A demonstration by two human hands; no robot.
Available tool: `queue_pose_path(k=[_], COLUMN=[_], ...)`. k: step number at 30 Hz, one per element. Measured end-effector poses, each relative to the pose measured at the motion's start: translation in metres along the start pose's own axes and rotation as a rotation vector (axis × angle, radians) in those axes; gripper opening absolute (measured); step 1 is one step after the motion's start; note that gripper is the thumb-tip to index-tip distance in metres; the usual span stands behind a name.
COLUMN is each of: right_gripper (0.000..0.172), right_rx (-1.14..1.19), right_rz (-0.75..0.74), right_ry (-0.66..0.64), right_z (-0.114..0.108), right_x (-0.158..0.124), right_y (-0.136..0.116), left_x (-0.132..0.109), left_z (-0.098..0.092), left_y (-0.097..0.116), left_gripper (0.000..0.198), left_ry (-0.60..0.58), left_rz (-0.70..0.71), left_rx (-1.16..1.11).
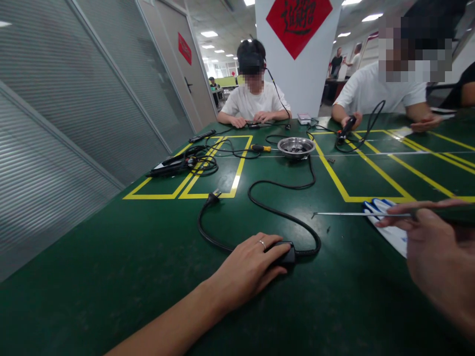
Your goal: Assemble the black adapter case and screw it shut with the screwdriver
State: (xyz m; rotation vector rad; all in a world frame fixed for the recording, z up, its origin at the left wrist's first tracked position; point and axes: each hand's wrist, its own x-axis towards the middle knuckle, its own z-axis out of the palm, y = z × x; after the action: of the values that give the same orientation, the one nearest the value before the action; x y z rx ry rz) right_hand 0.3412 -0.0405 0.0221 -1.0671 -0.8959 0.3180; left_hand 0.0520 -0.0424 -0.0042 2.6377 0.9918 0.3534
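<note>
My left hand (256,259) lies over a small black box (288,253) on the green table, fingers wrapped round its left end. A black cord (265,183) leaves the box's right side and curves back toward a metal bowl; from its other side a cord runs to a two-pin plug (214,198). At the right, my right hand (434,247) grips a long-shafted screwdriver (356,214), held level and pointing left. A tiny dark piece, perhaps a screw, shows at its tip. Under the shaft lies a white and blue glove (395,237). A small dark bit (328,229) rests on the table nearby.
The metal bowl (296,147) holds small dark parts, beside a yellow-handled screwdriver (261,148). Black tools with tangled cords (185,163) lie back left. Yellow tape (345,190) marks the table. Two people sit opposite; one holds a black corded tool (347,131).
</note>
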Motion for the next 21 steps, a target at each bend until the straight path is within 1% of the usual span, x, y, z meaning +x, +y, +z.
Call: queue_pose_path(k=[2, 3, 8, 11, 13, 17, 21], right_gripper=[0.023, 0.023, 0.026, 0.027, 0.027, 0.027, 0.021], right_rx=[0.094, 0.107, 0.174, 0.176, 0.179, 0.175, 0.179], right_rz=[0.068, 0.091, 0.106, 0.162, 0.173, 0.184, 0.235], right_ry=[-0.011, -0.02, -0.049, -0.105, -0.129, -0.13, -0.131], right_z=[0.002, 0.002, 0.003, 0.0, -0.003, -0.004, 0.0], right_x=[-0.007, -0.01, -0.027, -0.031, -0.032, -0.035, -0.039], right_y=[-0.008, -0.011, -0.019, -0.016, -0.015, -0.02, -0.028], left_x=[0.0, 0.0, 0.0, 0.0, 0.0, 0.0, 0.0], left_z=[0.002, 0.003, 0.003, 0.001, 0.001, 0.001, 0.002], left_y=[-0.001, -0.002, -0.001, 0.0, 0.001, 0.0, 0.0], left_gripper=[0.039, 0.039, 0.039, 0.039, 0.038, 0.038, 0.039], left_ry=[0.008, 0.011, 0.005, 0.006, 0.01, 0.012, 0.013], left_rz=[0.004, 0.004, -0.007, -0.009, -0.007, -0.006, -0.002], left_rx=[0.006, 0.008, 0.008, 0.0, -0.005, -0.006, -0.01])
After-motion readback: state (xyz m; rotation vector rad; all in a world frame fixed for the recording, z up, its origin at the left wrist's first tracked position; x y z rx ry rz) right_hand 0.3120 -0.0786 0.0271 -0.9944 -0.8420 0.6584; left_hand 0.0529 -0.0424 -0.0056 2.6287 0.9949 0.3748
